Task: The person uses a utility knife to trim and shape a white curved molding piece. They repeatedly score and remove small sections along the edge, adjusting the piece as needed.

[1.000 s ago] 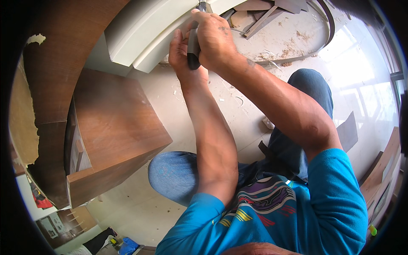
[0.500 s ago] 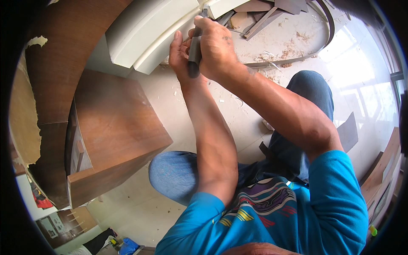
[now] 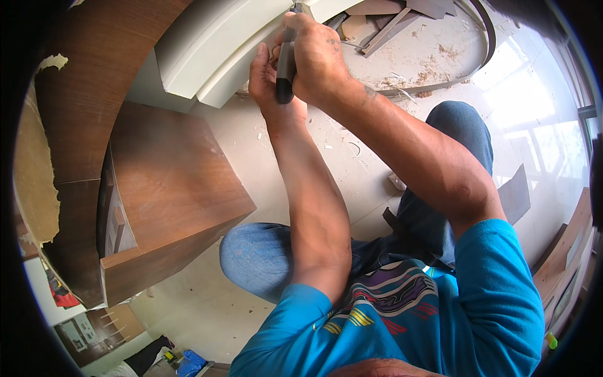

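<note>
My right hand (image 3: 319, 60) is closed around a black-handled tool (image 3: 286, 75) with a short metal end at the far tip. The tip meets the edge of a cream-white curved panel (image 3: 220, 50), where it is too small to make out. My left hand (image 3: 267, 78) is just left of the handle, palm turned toward it, thumb raised and apart from the partly curled fingers. Part of those fingers is hidden behind the handle, and I cannot tell whether they touch it or the panel.
A brown wooden box (image 3: 169, 182) stands at my left, beside a tall curved brown panel (image 3: 81, 125). Ahead to the right, offcuts (image 3: 389, 25) and shavings lie inside a bent strip (image 3: 487, 44) on the pale floor. Boards (image 3: 562, 251) lean at the far right.
Both hands have shifted slightly, the right hand and tool moving a little farther away along the panel edge. The grip looks the same.
</note>
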{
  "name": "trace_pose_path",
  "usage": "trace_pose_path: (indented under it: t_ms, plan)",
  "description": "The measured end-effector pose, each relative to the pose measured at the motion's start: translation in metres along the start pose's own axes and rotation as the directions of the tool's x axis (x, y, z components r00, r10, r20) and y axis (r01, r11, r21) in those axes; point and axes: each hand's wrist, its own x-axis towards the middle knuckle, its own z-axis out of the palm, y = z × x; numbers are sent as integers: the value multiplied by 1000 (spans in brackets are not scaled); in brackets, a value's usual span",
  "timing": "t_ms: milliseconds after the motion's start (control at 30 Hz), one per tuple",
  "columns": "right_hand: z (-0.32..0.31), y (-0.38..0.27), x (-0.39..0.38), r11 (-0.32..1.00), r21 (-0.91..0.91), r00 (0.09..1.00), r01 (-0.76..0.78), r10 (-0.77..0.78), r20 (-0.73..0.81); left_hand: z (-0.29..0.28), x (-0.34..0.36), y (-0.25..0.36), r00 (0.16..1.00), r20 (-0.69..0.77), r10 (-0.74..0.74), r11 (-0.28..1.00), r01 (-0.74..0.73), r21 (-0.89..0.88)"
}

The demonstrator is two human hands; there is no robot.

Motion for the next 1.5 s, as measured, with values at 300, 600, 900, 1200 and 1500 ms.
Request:
trace_pose_path:
  t_ms: [300, 600, 900, 1200, 1500]
  plan:
    - [-29, 39, 34, 712, -287, 765, 640, -562, 313, 3, 2, -2, 1000, 12, 29, 999, -29, 22]
    - [15, -6, -26, 984, 179, 992, -22, 44, -116, -9, 2, 3, 998, 8, -65, 997, 65, -47]
    - [-18, 35, 21, 782, -275, 827, 559, -501, 255, -4, 4, -2, 1000, -6, -11, 1000, 11, -25]
    - [-19, 42, 30, 801, -345, 871, 490, -464, 160, 2, 0, 0, 999, -50, -13, 1000, 14, 20]
    - [7, -13, -15, 993, -113, 998, -45, 39, -54, 1, -3, 3, 1000, -15, 10, 991, -8, 134]
